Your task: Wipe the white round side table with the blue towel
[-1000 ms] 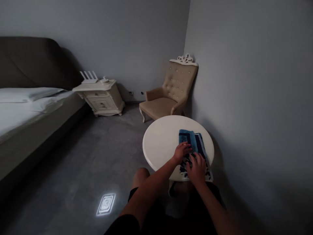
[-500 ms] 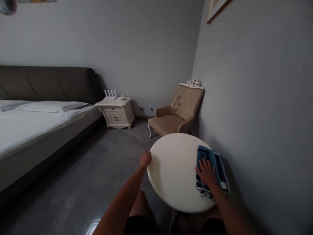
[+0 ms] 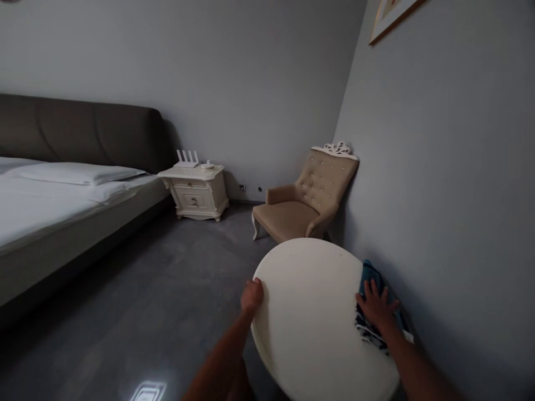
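Note:
A round white table stands right in front of me. My left hand is closed around its left rim. Over at the right edge lies a folded towel in blue, dark navy and white. Spread fingers of my right hand rest flat on the towel, covering its middle. Part of the towel seems to hang past the rim on the wall side, and my forearm hides some of it.
A tan tufted armchair sits just beyond the table. A grey wall rises close on the right. To the left are a cream nightstand bearing a white router, and a bed with white bedding.
My right hand and the towel have slid right, to the table's edge, with more tabletop bared. My left hand keeps its hold on the rim. The view has shifted slightly.

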`<action>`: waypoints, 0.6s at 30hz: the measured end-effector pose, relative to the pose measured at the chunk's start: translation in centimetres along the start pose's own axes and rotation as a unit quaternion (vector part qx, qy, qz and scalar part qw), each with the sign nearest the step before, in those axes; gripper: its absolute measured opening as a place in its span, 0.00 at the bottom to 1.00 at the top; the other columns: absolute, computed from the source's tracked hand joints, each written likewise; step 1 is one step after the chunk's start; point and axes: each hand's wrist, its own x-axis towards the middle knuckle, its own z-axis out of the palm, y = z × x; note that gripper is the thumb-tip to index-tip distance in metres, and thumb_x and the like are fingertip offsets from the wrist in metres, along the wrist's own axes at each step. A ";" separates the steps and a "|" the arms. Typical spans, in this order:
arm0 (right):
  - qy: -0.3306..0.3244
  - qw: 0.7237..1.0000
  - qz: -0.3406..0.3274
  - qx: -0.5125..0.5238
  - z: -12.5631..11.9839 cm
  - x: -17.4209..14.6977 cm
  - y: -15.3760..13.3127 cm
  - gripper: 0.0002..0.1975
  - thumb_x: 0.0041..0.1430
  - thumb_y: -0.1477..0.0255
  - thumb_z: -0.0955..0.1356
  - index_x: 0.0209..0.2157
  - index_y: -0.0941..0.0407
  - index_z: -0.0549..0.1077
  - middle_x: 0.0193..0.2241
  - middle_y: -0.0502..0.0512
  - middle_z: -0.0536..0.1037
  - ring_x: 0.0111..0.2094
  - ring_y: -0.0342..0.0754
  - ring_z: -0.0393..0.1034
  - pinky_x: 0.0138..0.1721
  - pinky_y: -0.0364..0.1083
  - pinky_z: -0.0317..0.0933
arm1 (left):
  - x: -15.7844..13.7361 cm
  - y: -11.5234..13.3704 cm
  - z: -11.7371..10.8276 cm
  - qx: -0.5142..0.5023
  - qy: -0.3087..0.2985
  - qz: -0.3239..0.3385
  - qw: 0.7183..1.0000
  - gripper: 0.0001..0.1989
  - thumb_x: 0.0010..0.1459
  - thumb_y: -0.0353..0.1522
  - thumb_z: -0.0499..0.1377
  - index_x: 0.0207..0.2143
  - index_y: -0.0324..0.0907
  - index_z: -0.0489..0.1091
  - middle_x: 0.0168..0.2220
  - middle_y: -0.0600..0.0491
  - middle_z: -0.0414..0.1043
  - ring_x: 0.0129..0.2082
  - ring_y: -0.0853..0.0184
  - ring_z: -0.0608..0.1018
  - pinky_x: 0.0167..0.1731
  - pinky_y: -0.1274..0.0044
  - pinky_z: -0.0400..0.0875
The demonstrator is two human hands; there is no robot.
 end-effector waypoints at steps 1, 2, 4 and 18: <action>0.001 1.000 0.000 0.008 -0.1 0.9 -0.8 0.45 0.67 0.45 0.56 0.75 0.54 0.71 0.81 0.71 0.56 0.81 0.86 0.40 0.68 0.92 0.29 | 0.1 0.0 0.3 0.003 0.001 -0.007 1.000 0.31 0.81 0.44 0.39 0.57 0.35 0.76 0.59 0.29 0.82 0.61 0.46 0.85 0.60 0.62 0.78; 0.001 1.000 -0.002 0.016 -0.1 1.9 -1.8 0.44 0.67 0.46 0.56 0.75 0.54 0.72 0.81 0.73 0.56 0.80 0.86 0.41 0.67 0.93 0.29 | 0.2 0.0 0.6 0.006 0.001 -0.010 1.000 0.31 0.81 0.45 0.39 0.57 0.35 0.76 0.59 0.29 0.82 0.61 0.46 0.85 0.60 0.61 0.78; -0.001 1.000 -0.010 0.026 -0.2 3.8 -4.5 0.43 0.69 0.47 0.57 0.74 0.55 0.72 0.80 0.76 0.56 0.80 0.85 0.42 0.66 0.93 0.29 | 0.1 0.0 0.8 0.019 0.001 -0.007 1.000 0.31 0.81 0.45 0.39 0.57 0.36 0.75 0.60 0.30 0.82 0.61 0.46 0.85 0.60 0.61 0.77; -0.162 0.910 -0.375 0.075 4.8 -2.7 -41.3 0.38 0.74 0.56 0.66 0.81 0.50 0.63 0.84 0.57 0.52 0.83 0.75 0.34 0.77 0.79 0.20 | 0.4 0.0 0.7 0.113 -0.005 0.069 0.991 0.21 0.79 0.33 0.46 0.57 0.43 0.78 0.60 0.35 0.82 0.59 0.52 0.86 0.56 0.68 0.76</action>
